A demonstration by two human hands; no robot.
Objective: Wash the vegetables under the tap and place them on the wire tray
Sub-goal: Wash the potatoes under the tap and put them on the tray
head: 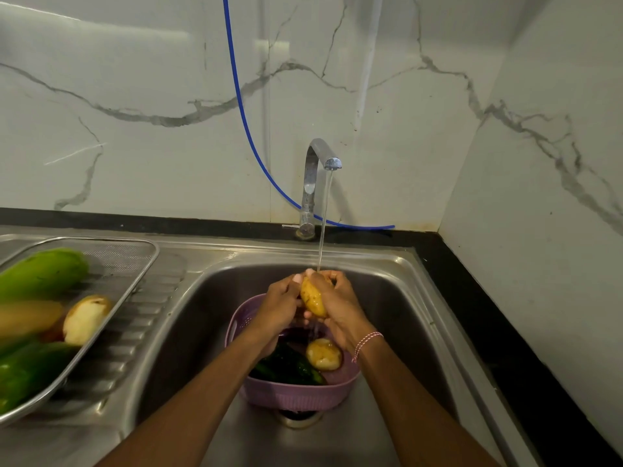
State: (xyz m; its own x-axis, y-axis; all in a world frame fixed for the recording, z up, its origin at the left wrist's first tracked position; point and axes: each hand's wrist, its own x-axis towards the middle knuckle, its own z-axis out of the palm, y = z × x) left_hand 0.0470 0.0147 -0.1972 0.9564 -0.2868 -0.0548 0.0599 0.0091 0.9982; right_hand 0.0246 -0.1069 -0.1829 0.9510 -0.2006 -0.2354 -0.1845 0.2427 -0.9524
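Observation:
Water runs from the chrome tap (318, 163) onto a yellow potato (313, 299) that I hold upright over the sink (404, 298). My left hand (281, 303) and my right hand (340, 306) both clasp the potato from either side. Below them a purple colander (300, 394) stands in the sink with a second potato (323, 354) and dark green vegetables (286, 367) inside. On the drainboard at the left lies the wire tray (135, 264), holding a large green vegetable (42, 273), a pale potato (86, 320), a yellow piece and another green vegetable (30, 372).
A blue hose (241, 106) hangs down the marble wall and runs behind the tap. A black counter edge (488, 315) borders the sink on the right, meeting the side wall. The drain (298, 417) sits just in front of the colander.

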